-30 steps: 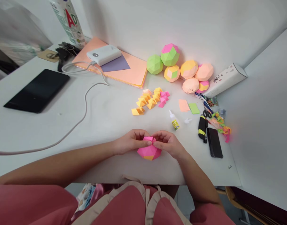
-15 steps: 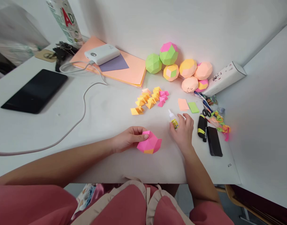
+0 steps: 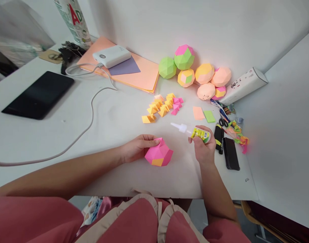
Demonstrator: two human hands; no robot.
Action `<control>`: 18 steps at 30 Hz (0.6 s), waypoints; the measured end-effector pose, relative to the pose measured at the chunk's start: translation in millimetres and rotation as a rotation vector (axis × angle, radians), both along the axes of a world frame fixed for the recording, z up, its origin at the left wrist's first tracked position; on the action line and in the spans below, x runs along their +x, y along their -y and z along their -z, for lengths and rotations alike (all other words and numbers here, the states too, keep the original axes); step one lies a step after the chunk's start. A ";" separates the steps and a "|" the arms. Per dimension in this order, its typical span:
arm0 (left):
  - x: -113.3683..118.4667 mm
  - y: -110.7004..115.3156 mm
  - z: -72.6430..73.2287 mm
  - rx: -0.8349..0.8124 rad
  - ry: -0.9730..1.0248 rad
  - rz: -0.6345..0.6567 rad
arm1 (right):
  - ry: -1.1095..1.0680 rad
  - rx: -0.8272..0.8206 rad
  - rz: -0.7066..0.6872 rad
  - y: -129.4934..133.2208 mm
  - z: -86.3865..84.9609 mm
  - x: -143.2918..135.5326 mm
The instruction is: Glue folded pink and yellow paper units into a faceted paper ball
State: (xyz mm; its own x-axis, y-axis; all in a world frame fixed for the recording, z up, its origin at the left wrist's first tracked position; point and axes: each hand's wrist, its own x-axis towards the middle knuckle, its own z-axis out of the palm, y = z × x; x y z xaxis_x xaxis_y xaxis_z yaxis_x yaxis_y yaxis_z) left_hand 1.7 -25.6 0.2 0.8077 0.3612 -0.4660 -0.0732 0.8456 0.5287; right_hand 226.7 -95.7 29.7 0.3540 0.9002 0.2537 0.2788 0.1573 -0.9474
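Observation:
Between the thumb and fingers of my left hand point(image 3: 137, 147) is a pink paper shape point(image 3: 159, 152) with one orange facet, held above the table near its front edge. My right hand point(image 3: 204, 146) is closed around a small glue bottle point(image 3: 200, 134) with a yellow label. The bottle lies tilted, its white nozzle point(image 3: 181, 127) pointing left, apart from the paper shape. Beyond the hands sit folded orange paper pieces point(image 3: 163, 109) and folded pink ones point(image 3: 176, 107). A peach paper square point(image 3: 198, 113) and a green one point(image 3: 209, 116) lie behind my right hand.
Several faceted paper balls point(image 3: 184, 58) stand by the wall. At left are a black tablet point(image 3: 38, 96), a white power bank point(image 3: 112, 56) with a cable, and peach sheets point(image 3: 141, 74). Scissors point(image 3: 223, 123), a cutter point(image 3: 218, 136) and a black case point(image 3: 231, 153) lie right.
The glue bottle, earlier upright at my right hand's fingers, is now lifted and tipped with its nozzle leftward. My right hand has moved slightly right. The pink shape has turned a little in my left hand.

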 end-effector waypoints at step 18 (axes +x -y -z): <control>1.5 -0.3 -2.4 -0.034 -0.057 -0.024 | 0.186 0.167 -0.344 7.5 -17.7 -20.2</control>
